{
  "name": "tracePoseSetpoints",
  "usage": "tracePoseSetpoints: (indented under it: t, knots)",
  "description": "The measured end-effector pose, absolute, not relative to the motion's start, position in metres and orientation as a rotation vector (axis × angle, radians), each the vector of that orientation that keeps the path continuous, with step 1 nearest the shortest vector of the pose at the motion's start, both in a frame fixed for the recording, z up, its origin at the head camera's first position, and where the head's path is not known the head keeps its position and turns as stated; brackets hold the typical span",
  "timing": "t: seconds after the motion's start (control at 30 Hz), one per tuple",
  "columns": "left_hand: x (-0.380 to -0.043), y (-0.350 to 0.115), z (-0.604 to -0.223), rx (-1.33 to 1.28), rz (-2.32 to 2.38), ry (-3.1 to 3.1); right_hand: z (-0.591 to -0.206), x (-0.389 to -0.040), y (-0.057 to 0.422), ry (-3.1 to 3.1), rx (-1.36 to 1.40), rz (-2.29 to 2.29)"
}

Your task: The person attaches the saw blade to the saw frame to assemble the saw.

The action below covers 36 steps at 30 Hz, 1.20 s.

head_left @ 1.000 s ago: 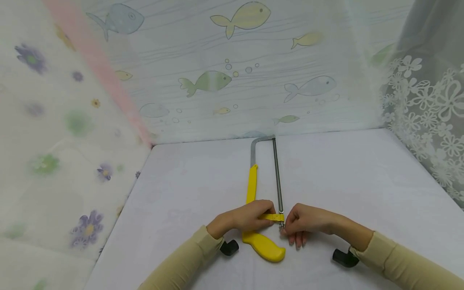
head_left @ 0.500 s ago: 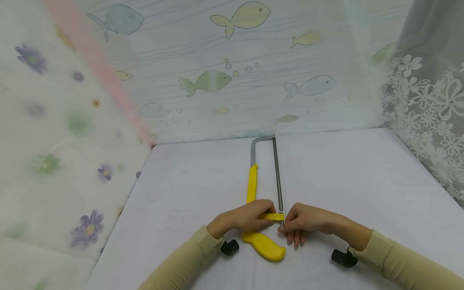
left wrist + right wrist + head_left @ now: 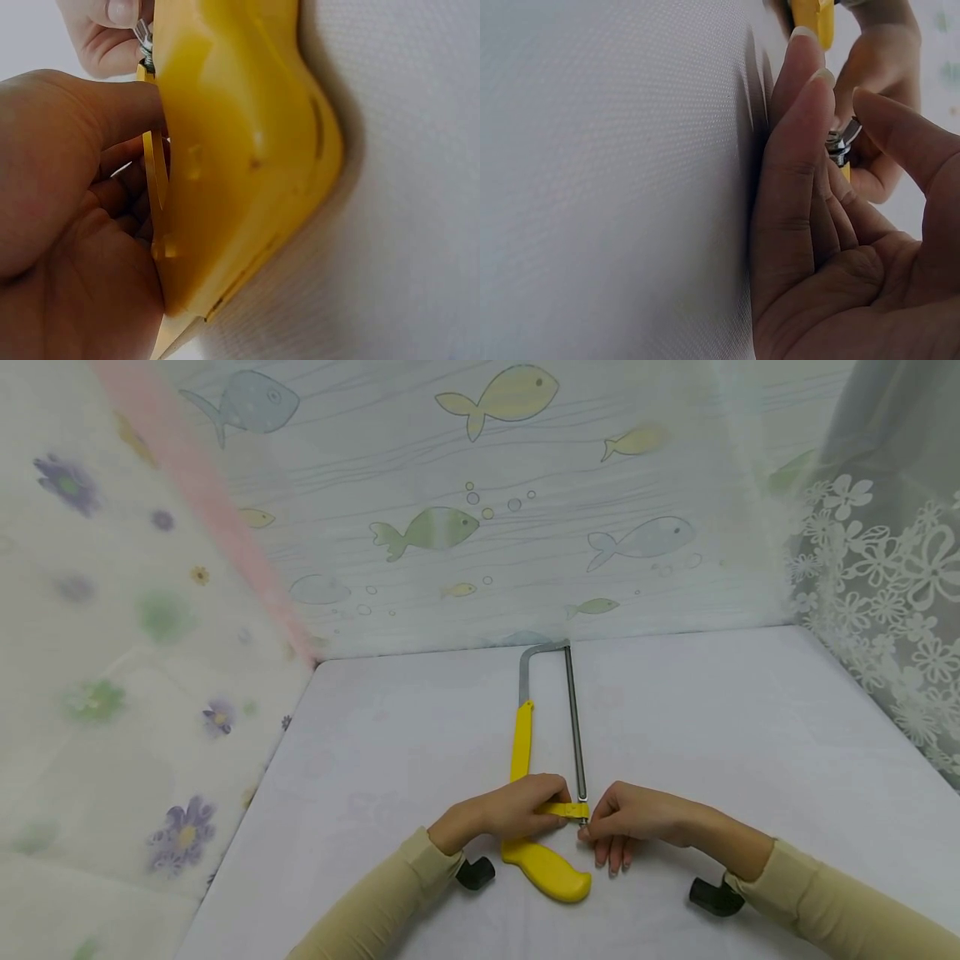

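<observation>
1. Holding the hacksaw (image 3: 521, 739) flat is your setup: it lies on the white cloth (image 3: 375, 752), centre to lower centre of the head view, bow toward the top, handle (image 3: 551, 870) toward the bottom. Flat likely stops it rolling and frees your fingers for small hardware.

2. Your left hand (image 3: 517, 806), lower centre, is wrapped over the frame just above the handle. Left wrist view has your thumb along the yellow body, other fingers curled behind the thin yellow strut (image 3: 566, 810). So: grasping the saw. My read: you're the clamp, countering any twist from the other side.

3. Your right hand (image 3: 641, 817), lower centre-right, has thumb and fingertips at the wing nut (image 3: 846, 139), just below the strut. Reads as a light pinch; exact finger contact is partly hidden. Remaining fingers hang loose near the cloth, clear of the nut.

4. Blade (image 3: 575, 727) runs from the bow tip, upper centre, down to the strut, near parallel to the frame's spine. Nut sits in line with it, so I'd judge it the tension adjuster. Can't tell how tight.

5. Hands on opposite sides of the strut: makes sense, holding close to where the torque goes in.
</observation>
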<state>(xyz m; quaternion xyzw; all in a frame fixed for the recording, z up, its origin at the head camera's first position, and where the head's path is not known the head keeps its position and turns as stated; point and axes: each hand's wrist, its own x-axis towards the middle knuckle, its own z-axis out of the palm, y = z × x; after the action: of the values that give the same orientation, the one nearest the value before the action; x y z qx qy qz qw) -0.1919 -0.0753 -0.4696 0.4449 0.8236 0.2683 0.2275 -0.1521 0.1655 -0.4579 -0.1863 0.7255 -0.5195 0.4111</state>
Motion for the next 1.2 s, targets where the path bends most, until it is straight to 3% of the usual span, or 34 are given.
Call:
tracePoseSetpoints:
  t: [1.2]
  knots:
    - [-0.1912,-0.0758,-0.4706,1.27,0.723,2.286,-0.4576,-0.1502,0.1649,1.822,-0.491,-1.328]
